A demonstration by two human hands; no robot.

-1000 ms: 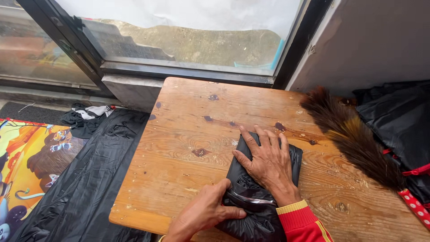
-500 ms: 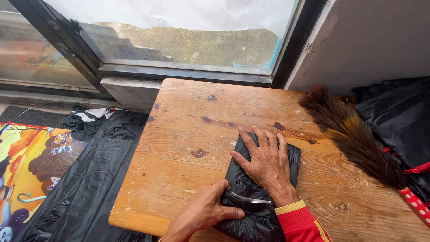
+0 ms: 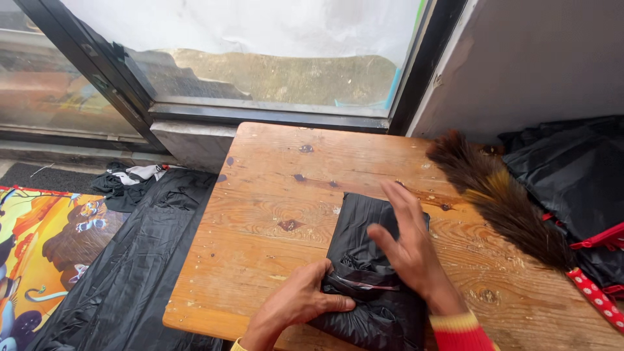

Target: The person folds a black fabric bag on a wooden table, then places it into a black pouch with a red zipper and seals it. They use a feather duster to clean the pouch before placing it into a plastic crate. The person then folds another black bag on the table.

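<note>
A folded black plastic sheet [image 3: 367, 224] lies on a small wooden table [image 3: 273, 188], near its front edge. My left hand [image 3: 300, 300] pinches a crease at the sheet's near left side, thumb on top. My right hand [image 3: 409, 247] hovers just over the middle of the sheet, fingers spread and slightly blurred, palm down. A red sleeve cuff with a yellow stripe [image 3: 458, 325] covers my right wrist.
A brown grass broom [image 3: 500, 201] with a red dotted handle [image 3: 595, 296] lies across the table's right side. Black bags [image 3: 572, 169] sit to the right. More black plastic [image 3: 130, 260] covers the floor at left, beside a colourful cartoon mat [image 3: 36, 253]. A window [image 3: 260, 52] stands behind.
My right hand has lifted off the sheet and turned toward the left. The camera has moved closer. My left hand stays pinching the same crease.
</note>
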